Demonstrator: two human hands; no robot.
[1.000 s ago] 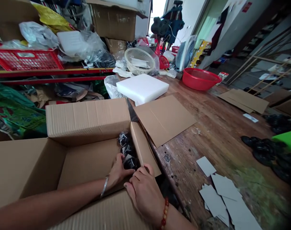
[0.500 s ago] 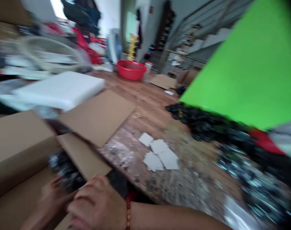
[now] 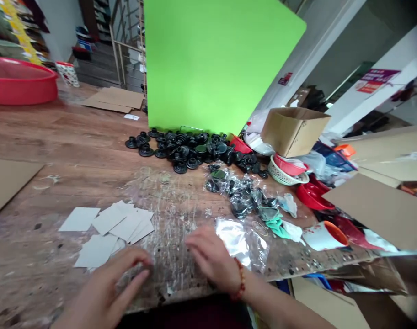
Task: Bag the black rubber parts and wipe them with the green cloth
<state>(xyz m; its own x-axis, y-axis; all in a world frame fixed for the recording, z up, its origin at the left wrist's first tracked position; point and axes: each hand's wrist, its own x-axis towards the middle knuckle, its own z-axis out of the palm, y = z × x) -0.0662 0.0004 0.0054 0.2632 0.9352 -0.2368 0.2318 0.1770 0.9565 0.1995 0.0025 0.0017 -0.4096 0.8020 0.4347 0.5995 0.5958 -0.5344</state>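
My left hand point(image 3: 114, 285) hovers over the front of the worn wooden table point(image 3: 92, 178), thumb and fingers apart with nothing between them. White square cards point(image 3: 126, 223) lie just beyond it. To its right, my right hand point(image 3: 211, 258), with a beaded bracelet, is blurred; its fingers point left and nothing shows in it. Clear plastic bags point(image 3: 237, 240) lie beside my right hand. Farther back are black round parts point(image 3: 181, 151) in a pile, and wrapped black parts point(image 3: 243, 194) nearer.
A green board point(image 3: 208, 64) stands behind the pile. On the right are an open cardboard box point(image 3: 291, 130), a white basket point(image 3: 286, 177) and a white-and-orange container point(image 3: 323, 236). A red basin point(image 3: 21, 84) sits at the back left.
The view has swung right, away from the large cardboard box at the left. Both hands have left that box and are now over the table, apart from each other.
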